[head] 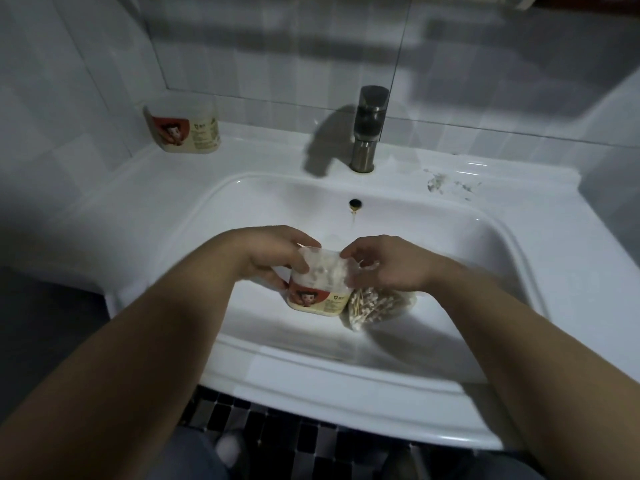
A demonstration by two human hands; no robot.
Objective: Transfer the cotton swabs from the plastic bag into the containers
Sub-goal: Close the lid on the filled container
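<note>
1. While both arms reach over the sink (pixel 519 271), the left hand (pixel 273 252) wraps its grip around the container (pixel 320 289), fingers curled on its upper rim.
2. Right hand (pixel 388 263), just beside that grip, pinches cotton swabs (pixel 363 266) at the container's open top, fingers drawn close.
3. Below the right grip hangs the plastic bag (pixel 375 308), swabs packed inside, touching the container's side.
4. Far beyond the left grip, a second container (pixel 185 128) stands on the table (pixel 263 157) near the faucet (pixel 367 129).
</note>
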